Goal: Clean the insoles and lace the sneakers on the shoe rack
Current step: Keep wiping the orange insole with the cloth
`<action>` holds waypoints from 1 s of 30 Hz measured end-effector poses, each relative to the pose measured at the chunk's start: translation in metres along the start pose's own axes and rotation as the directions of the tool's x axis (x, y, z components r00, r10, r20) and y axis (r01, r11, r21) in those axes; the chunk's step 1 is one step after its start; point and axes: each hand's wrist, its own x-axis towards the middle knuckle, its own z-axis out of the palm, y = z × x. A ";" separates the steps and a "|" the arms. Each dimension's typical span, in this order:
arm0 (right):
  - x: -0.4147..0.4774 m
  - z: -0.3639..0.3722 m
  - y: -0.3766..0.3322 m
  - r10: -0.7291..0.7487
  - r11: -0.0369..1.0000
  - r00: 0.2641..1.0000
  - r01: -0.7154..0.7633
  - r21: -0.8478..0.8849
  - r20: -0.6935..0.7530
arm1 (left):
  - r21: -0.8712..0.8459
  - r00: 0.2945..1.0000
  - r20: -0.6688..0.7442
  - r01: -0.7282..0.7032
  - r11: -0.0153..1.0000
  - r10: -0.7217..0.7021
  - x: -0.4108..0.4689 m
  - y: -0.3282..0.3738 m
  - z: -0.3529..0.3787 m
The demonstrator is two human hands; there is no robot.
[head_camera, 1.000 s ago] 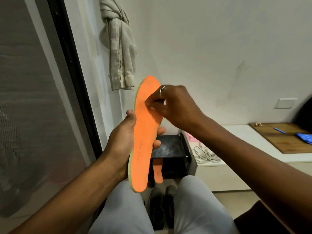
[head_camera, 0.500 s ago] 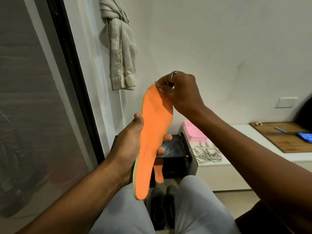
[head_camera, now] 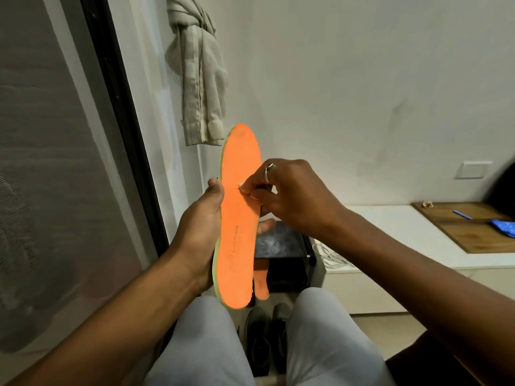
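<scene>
Head view, change: the right hand (head_camera: 289, 190) was at the toe tip of the insole (head_camera: 237, 218) half a second ago. It now sits lower, at the middle of the orange face.
Meaning: this looks like a wiping stroke running down the insole, so cleaning is under way. The heel half probably remains, and lacing is not yet begun.
Left hand (head_camera: 200, 227): its fingers wrap the insole from behind and grasp it upright over the lap.
Right hand: its fingers are curled and pinch a small pale scrap (head_camera: 241, 188) against the insole. Whether it is cloth or tissue I cannot tell.
Elsewhere: a second insole (head_camera: 262, 280) leans in the black shoe rack (head_camera: 281, 243). Dark sneakers (head_camera: 257, 338) stand on the floor below. White laces (head_camera: 331, 259) lie on the worktop (head_camera: 390, 224).
Writing: grey print runs along the heel half of the insole. Its end reads like "cushion"; the rest is blurred.
</scene>
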 end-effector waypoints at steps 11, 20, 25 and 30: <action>-0.015 0.013 -0.007 0.052 0.989 0.996 -0.043 0.138 -0.065 | -0.081 1.000 -0.007 0.015 0.997 -0.016 0.011 -0.004 0.003; -0.027 0.015 -0.035 0.046 0.945 0.999 -0.048 0.324 0.014 | -0.174 0.994 -0.107 -0.033 0.984 0.014 0.014 -0.001 0.001; -0.023 0.021 -0.042 0.041 0.959 0.999 -0.033 0.282 -0.023 | -0.226 0.992 -0.124 0.001 0.974 -0.029 0.010 0.001 0.002; -0.043 0.020 -0.052 0.047 0.895 0.995 -0.083 0.439 0.093 | -0.149 0.974 -0.220 -0.083 0.985 0.049 0.010 0.006 -0.004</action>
